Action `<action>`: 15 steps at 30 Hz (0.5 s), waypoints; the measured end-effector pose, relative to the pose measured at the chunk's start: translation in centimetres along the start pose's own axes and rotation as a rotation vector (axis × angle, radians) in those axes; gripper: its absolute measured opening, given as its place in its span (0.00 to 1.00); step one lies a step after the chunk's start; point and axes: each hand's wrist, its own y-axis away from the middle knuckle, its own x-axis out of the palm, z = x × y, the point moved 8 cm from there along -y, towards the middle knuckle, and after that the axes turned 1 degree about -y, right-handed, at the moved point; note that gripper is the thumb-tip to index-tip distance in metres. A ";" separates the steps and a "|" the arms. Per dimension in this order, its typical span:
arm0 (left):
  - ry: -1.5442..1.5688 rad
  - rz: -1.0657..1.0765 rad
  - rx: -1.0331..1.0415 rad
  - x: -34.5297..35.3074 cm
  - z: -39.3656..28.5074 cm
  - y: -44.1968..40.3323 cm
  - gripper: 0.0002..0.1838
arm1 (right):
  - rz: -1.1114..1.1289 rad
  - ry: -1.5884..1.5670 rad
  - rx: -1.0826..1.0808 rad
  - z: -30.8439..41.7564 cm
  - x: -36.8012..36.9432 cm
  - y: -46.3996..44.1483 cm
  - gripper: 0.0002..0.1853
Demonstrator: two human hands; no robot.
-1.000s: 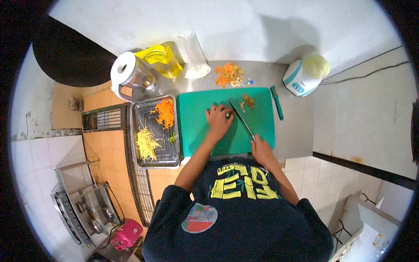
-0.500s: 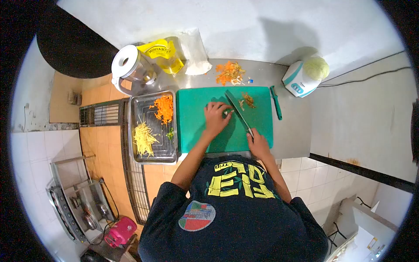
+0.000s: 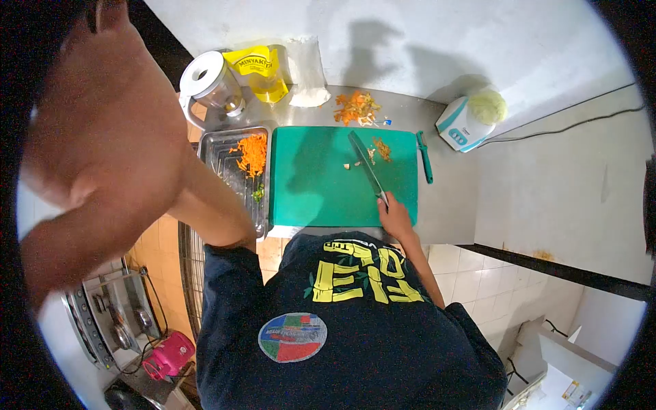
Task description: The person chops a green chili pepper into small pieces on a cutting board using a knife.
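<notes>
Head: cut shreds (image 3: 253,156) being held in tray (image 3: 266,198), bits (image 3: 383,149) being left on board (image 3: 321,198), knife (image 3: 367,160) being gripped by right hand (image 3: 395,217); left hand (image 3: 102,137) blurred, grip unclear

1. At twelve o'clock we see a pale wall (image 3: 424,27) with soft-edged shadows (image 3: 369,55) on it.
2. Below it, we have a grey metal tabletop (image 3: 447,205) with a dull shine.
3. Toward three o'clock we find a pale grey surface (image 3: 553,184); a thin dark cable (image 3: 567,125) crosses it, and a black strip (image 3: 564,268) edges it beside a brownish stain (image 3: 543,255).
4. At four o'clock we notice white tiles (image 3: 471,273).
5. Around eight o'clock we make out orange floor tiles (image 3: 160,253), a dark grating (image 3: 193,287), a metal unit with knobs (image 3: 89,331) and a pink cylinder (image 3: 169,354).
</notes>
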 end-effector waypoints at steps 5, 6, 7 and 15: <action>0.010 -0.149 0.046 -4.8 -4.8 1.1 0.14 | -0.032 0.008 -0.009 -0.6 0.6 -0.1 0.22; 0.003 -0.171 0.055 -5.4 -5.4 1.3 0.14 | 0.011 -0.021 0.007 -0.3 0.3 -0.3 0.22; -0.001 -0.188 0.064 -5.8 -6.0 1.4 0.14 | 0.055 -0.051 0.023 -0.1 0.2 -0.3 0.22; 0.020 -0.307 0.123 -7.3 -6.8 -1.1 0.17 | 0.047 -0.005 0.018 0.3 -0.2 -0.2 0.21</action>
